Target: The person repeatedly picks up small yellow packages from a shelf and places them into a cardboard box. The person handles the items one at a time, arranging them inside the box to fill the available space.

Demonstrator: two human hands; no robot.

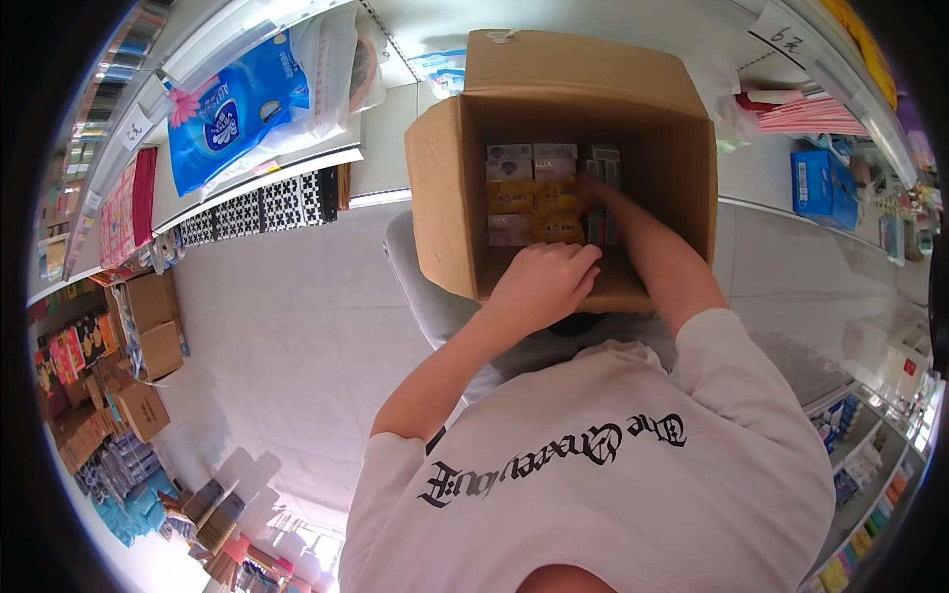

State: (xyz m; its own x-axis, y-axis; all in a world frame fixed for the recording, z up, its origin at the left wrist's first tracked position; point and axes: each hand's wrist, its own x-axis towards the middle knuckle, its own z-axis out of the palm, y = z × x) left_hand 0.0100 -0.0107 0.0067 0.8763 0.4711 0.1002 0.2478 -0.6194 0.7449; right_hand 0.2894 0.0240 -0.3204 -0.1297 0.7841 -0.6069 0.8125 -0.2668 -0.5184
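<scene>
An open cardboard box (440, 196) stands in front of me on a grey chair (402, 248). Inside it are rows of small soap boxes, some with yellow fronts (510, 197) and some pale Lux ones (509, 230). More thin boxes (612, 174) stand on edge at the right of the rows. My right hand (591, 191) reaches deep into the carton, by the right side of the yellow boxes; it is blurred, and its grasp is unclear. Over the near rim lies my left hand (549, 276) with curled fingers, and whatever is under them is hidden.
Shelves flank the box. A blue plastic package (237, 111) lies on the left shelf above black-and-white patterned goods (259, 211). A blue box (823, 189) is on the right shelf. Cardboard cartons (152, 326) stand at the far left, beyond the tiled floor (296, 311).
</scene>
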